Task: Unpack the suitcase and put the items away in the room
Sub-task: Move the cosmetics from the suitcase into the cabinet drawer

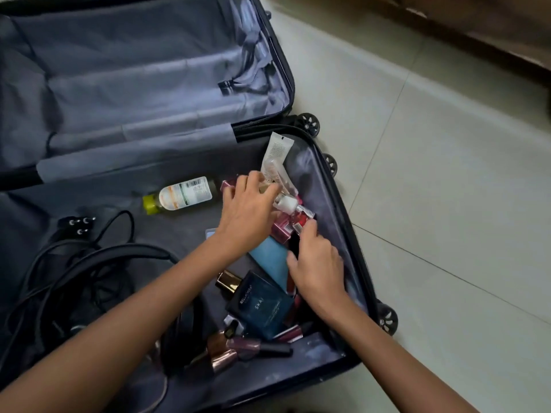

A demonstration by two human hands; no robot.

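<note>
- The suitcase (337,204) is lying wide open on the tiled floor (447,174). Its far half is showing only bare lining, and the toiletries are crowding the right corner of the near half.
- A tangle of black cables (74,278) is sprawling across the left of that half, with the plug (78,224) lying free. Anything lifted through a loop would probably be dragging the whole knot along.
- The left hand (247,213) is reaching into the pile beside the white tube (275,150), fingers curling over small items. I cannot tell whether its grip is closing on anything, as the fingers are hiding what lies beneath.
- The right hand (319,269) is hovering low over the same pile. Its grip is unclosed, the fingers fairly straight, the tips touching a pink box (283,229).
- The dark blue perfume box (262,305) is leaning on smaller things just beside the right wrist, so a forearm drawn back carelessly could be tipping it.
- The clear bottle (182,193) is lying on its side apart from the heap, and looks likely to roll if the case gets jostled.
- The small spray bottle (287,204) is sitting between the two hands, which could be knocking it loose while working one heap.
- The lipsticks (247,345) are lying loose at the near edge, easy to scatter or overlook.
</note>
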